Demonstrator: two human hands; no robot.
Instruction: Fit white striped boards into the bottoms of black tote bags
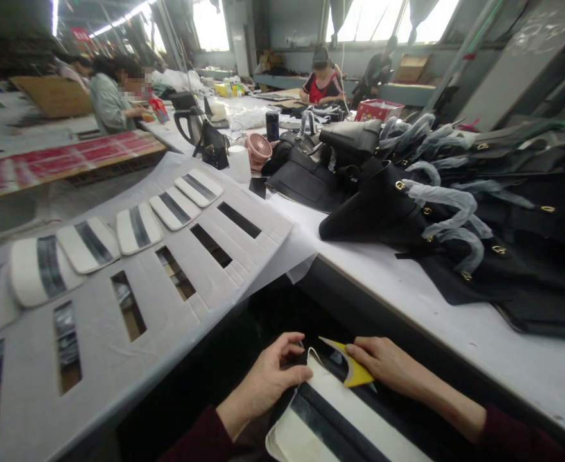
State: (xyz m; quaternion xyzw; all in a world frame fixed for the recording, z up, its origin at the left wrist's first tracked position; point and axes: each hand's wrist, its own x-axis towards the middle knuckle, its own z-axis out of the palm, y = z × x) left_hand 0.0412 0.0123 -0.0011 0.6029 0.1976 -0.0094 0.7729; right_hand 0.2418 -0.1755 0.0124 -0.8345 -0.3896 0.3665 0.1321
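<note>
In the head view, my left hand (275, 375) is closed on the far corner of a white panel with a dark stripe (373, 423), its thumb on the edge. The panel slants across my lap and runs out of the bottom of the view; its near corner curls up slightly. My right hand (383, 362) grips a yellow, thin, curved piece (357, 372) with a pale inner edge, just beyond the panel. What kind of piece this is cannot be made out. Dark material lies beneath both hands.
Similar striped panels (138, 228) lie in a row on a white slotted board (234, 276) at left. Black handbags with wrapped handles (408, 212) are heaped on the white table (518, 359) at right. A pink fan (259, 149) and kettle (191, 125) stand behind; several people work farther back.
</note>
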